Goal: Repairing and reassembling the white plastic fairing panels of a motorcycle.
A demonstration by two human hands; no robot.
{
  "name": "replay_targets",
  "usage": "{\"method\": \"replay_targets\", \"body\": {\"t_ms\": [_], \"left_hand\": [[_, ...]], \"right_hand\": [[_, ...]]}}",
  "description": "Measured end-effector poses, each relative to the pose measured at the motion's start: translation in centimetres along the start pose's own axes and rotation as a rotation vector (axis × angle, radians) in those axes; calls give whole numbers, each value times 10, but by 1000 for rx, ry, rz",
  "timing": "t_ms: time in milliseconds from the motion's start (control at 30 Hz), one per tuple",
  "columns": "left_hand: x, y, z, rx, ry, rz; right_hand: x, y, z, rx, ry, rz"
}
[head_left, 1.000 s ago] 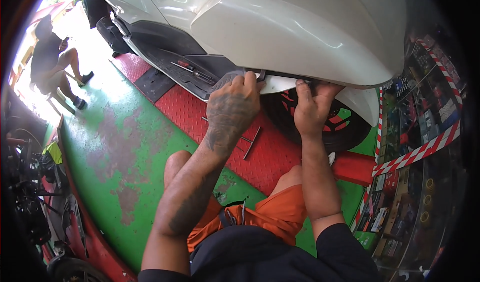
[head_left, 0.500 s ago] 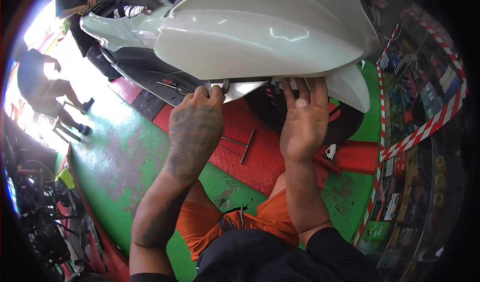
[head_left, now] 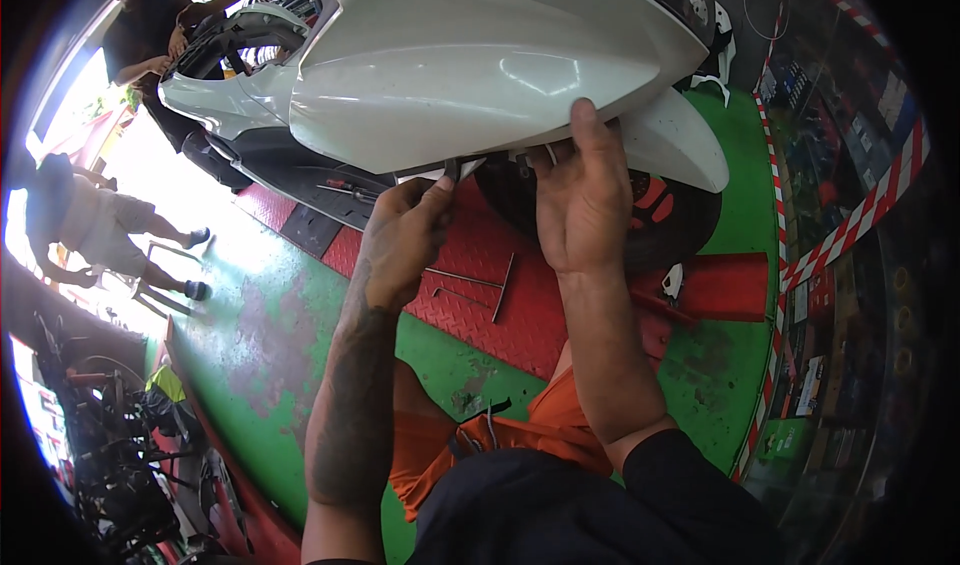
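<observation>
A glossy white side panel (head_left: 420, 85) of a scooter spans the top middle. My left hand (head_left: 408, 230) is closed at its lower edge, thumb beside a small dark tab (head_left: 453, 171); what the fingers pinch is hidden. Palm toward me, my right hand (head_left: 588, 195) grips the panel's lower edge further right. Its thumb lies on the outer face and its other fingers curl underneath, partly hidden. Behind that hand is the black tyre (head_left: 690, 227) with red on its wheel, below a white fender (head_left: 672, 145).
A T-handled tool (head_left: 503, 287) and a thin bent rod (head_left: 460, 295) lie on the red ramp (head_left: 470, 335). Red-handled tools (head_left: 345, 189) rest on the black footboard. One person (head_left: 150, 35) works at the scooter's far end; another (head_left: 100, 215) sits left. A taped glass cabinet (head_left: 850, 255) stands right.
My right thumb has come up onto the panel's outer face, and the fingers have curled under its edge. My left hand has turned, showing its thumb. The view has shifted.
</observation>
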State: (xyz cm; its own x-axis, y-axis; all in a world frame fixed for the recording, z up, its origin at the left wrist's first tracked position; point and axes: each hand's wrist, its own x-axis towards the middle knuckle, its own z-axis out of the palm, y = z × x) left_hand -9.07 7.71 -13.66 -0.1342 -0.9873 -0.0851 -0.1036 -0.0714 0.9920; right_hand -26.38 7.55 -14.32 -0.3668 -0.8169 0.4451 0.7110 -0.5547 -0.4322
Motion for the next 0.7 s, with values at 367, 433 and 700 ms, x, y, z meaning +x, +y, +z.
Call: {"method": "replay_targets", "body": {"t_ms": [367, 433, 700], "left_hand": [[9, -15, 25, 440, 367, 530], [7, -16, 23, 544, 459, 569], [12, 34, -19, -3, -224, -272]], "right_hand": [[6, 8, 3, -97, 4, -39], [2, 5, 9, -73, 14, -60], [6, -8, 1, -5, -20, 23]]}}
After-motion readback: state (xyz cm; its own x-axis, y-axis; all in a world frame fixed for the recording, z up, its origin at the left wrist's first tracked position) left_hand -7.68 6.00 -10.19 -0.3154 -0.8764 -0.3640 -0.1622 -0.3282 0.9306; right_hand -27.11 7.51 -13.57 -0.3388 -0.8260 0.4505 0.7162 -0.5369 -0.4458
